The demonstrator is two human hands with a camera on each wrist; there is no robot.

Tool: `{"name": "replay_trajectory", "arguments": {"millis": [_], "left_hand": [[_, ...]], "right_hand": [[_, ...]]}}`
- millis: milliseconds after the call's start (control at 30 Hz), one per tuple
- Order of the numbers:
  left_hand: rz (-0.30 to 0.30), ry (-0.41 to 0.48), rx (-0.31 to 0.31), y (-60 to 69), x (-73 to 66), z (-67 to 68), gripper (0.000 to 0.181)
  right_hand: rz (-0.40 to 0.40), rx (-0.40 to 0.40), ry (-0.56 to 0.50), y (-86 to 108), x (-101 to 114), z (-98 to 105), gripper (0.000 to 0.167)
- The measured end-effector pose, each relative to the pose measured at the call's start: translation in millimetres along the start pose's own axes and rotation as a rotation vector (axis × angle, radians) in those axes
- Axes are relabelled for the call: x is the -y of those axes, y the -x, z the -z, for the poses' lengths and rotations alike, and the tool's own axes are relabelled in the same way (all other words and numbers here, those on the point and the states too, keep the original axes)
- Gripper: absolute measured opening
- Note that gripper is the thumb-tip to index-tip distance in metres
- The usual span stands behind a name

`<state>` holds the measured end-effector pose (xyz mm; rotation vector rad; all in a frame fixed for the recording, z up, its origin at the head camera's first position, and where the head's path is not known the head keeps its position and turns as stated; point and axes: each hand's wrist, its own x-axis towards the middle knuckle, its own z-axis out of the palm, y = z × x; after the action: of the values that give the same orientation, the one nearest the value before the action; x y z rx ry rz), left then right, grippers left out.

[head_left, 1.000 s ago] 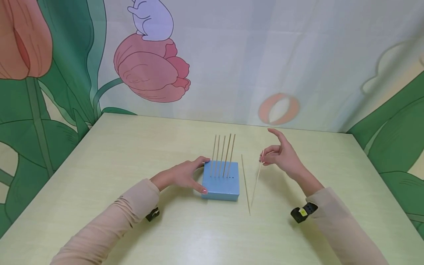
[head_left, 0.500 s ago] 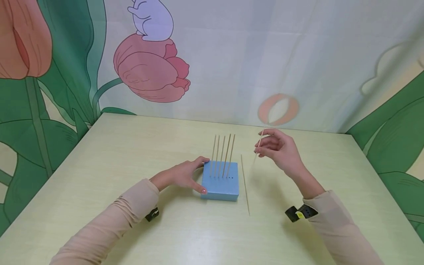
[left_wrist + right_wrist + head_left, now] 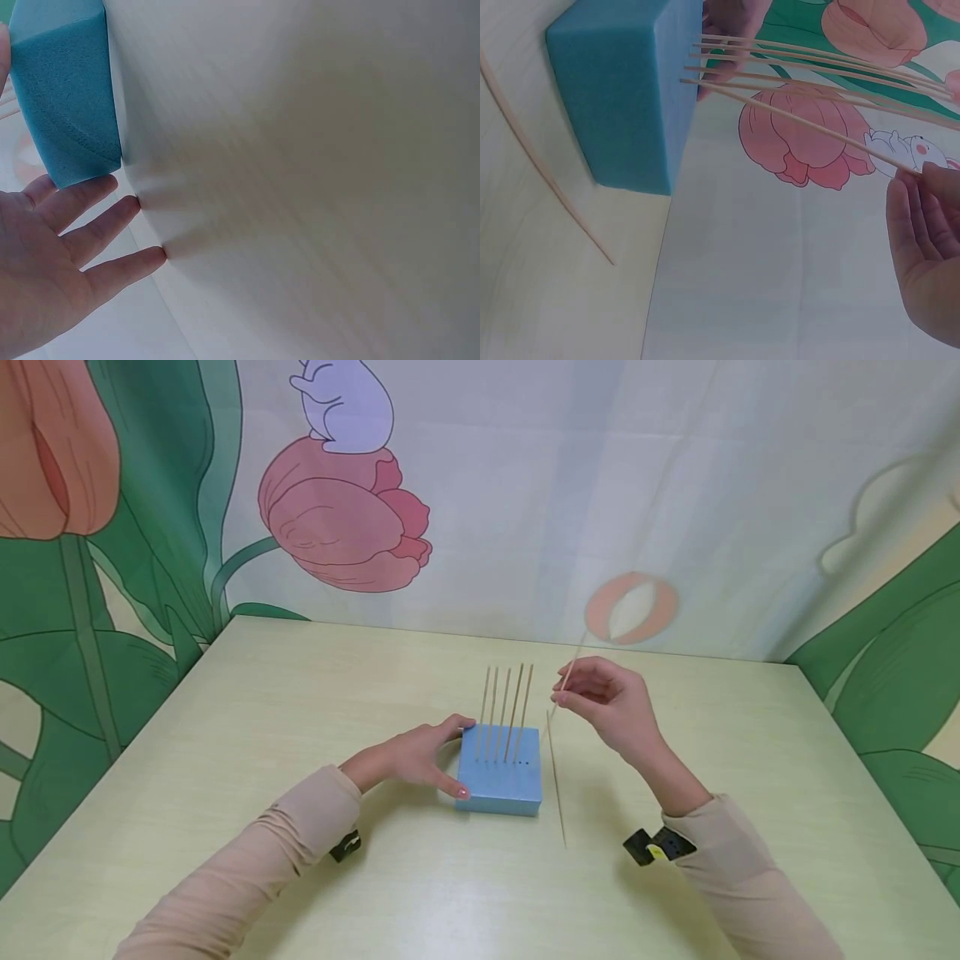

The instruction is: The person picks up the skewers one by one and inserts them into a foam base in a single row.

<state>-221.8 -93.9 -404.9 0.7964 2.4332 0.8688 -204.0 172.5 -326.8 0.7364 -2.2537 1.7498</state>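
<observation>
In the head view my left hand (image 3: pixel 415 755) holds the blue foam block (image 3: pixel 498 787) by its left side, thumb at the near corner and index finger at the far one. Several thin wooden sticks (image 3: pixel 506 714) stand upright in a row of holes on its top, and two small open holes (image 3: pixel 523 763) show at the row's right end. My right hand (image 3: pixel 613 703) pinches another thin wooden stick (image 3: pixel 567 675), tilted, right of the standing ones. Its lower end looks blurred near the block. The left wrist view shows fingers (image 3: pixel 116 274) spread below the block (image 3: pixel 71 105).
A loose wooden stick (image 3: pixel 557 781) lies on the pale table (image 3: pixel 420 893), just right of the block. Behind the table's far edge hangs a cloth (image 3: pixel 510 527) printed with tulips and a rabbit. Each wrist wears a small black camera (image 3: pixel 660 846).
My right hand has moved left toward the block, carrying its stick, which first rose off the table side and now leans over the loose stick. My left hand and the block stay put.
</observation>
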Motion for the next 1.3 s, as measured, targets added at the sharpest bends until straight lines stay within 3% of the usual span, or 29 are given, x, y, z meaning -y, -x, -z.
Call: {"name": "replay_trajectory", "arguments": {"millis": [367, 1300], "left_hand": [[0.000, -0.007, 0.002, 0.5, -0.1, 0.2, 0.099], [0.001, -0.011, -0.003, 0.4, 0.5, -0.2, 0.099]], "right_hand": [[0.061, -0.007, 0.022, -3.4, -2, -12, 0.016], [0.097, 0.050, 0.159, -0.4, -11, -26, 0.011]]}}
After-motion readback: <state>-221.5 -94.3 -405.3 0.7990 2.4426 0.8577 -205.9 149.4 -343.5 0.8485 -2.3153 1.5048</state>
